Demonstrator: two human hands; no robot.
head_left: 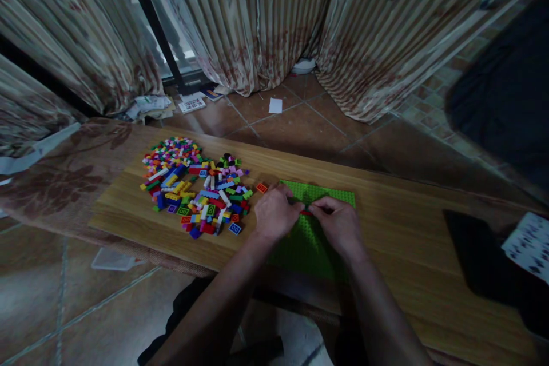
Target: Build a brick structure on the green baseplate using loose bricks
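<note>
A green studded baseplate (330, 193) lies on a low wooden table (398, 223). Both my hands rest over its middle. My left hand (277, 214) and my right hand (338, 223) are closed, fingertips meeting on a small red brick (306, 213) pressed against the plate. To the left lies a heap of several small coloured bricks (195, 194). A single orange brick (261, 187) sits between the heap and the plate.
A black flat object (476, 251) and a white patterned sheet (529, 243) lie at the table's right end. A flowered cloth (64, 177) covers the left end. Striped curtains (257, 17) hang behind, above a tiled floor with scattered papers (193, 104).
</note>
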